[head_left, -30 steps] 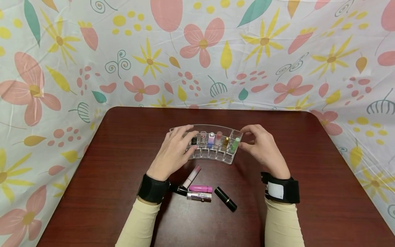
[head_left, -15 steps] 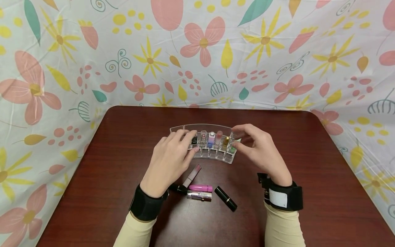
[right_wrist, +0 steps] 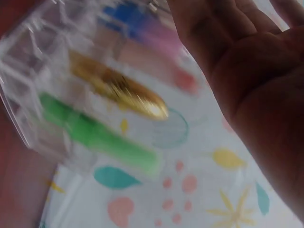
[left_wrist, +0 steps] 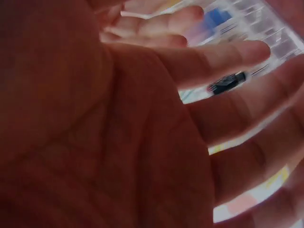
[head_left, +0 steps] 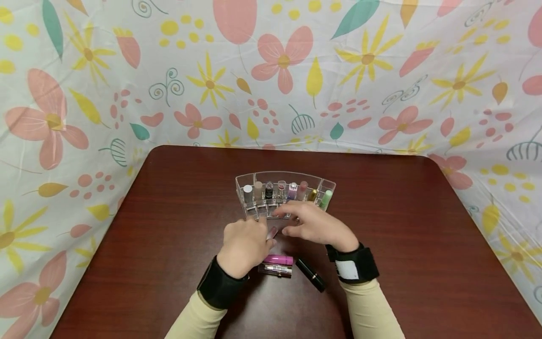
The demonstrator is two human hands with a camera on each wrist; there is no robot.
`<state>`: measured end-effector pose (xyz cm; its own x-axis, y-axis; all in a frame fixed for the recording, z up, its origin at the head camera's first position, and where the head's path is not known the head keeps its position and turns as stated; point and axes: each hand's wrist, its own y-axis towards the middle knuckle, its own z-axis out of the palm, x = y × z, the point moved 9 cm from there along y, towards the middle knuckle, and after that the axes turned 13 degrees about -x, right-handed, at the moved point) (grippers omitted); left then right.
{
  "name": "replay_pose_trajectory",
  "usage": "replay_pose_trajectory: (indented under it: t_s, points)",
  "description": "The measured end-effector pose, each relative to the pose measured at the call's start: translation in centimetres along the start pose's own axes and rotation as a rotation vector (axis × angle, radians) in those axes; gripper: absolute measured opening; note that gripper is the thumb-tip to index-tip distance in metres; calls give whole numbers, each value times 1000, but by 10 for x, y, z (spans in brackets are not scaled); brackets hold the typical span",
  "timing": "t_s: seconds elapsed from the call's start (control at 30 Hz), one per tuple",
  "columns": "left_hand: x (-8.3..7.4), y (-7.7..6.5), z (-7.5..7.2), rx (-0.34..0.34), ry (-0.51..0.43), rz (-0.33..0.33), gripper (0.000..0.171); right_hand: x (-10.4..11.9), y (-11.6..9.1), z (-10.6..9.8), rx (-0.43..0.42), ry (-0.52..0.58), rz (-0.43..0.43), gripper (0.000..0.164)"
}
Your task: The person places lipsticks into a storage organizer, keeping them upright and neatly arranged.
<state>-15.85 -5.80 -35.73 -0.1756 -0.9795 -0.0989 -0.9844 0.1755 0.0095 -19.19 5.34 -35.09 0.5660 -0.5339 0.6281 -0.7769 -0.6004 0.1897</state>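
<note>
A clear lipstick organizer (head_left: 288, 176) stands on the table with a row of lipsticks upright in it. My left hand (head_left: 245, 242) hovers over the loose tubes just in front of it, palm down, fingers loosely extended. Between the hands shows the pinkish end of a lip gloss tube (head_left: 272, 232), the rest covered by the left hand. My right hand (head_left: 317, 223) overlaps the organizer's front in the head view, holding nothing. The right wrist view shows a gold tube (right_wrist: 118, 90) and a green tube (right_wrist: 99, 133) in the organizer.
A bright pink tube (head_left: 279, 259) and a silver tube (head_left: 277, 270) lie side by side nearer the person. To their right is a black tube (head_left: 310, 275). The dark wooden table (head_left: 423, 235) meets a flower-printed cloth (head_left: 355, 117) behind.
Both hands have left the organizer's ends. The left drew back toward the loose tubes; the right moved left and nearer. The organizer's left-end lipsticks are uncovered, and the lip gloss is partly covered.
</note>
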Motion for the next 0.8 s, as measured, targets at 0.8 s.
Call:
replay_pose_trajectory:
  t_s: [0.8]
  points:
    - [6,16,48,121,95,-65,37,-17,15,59,47,-156,-17,53]
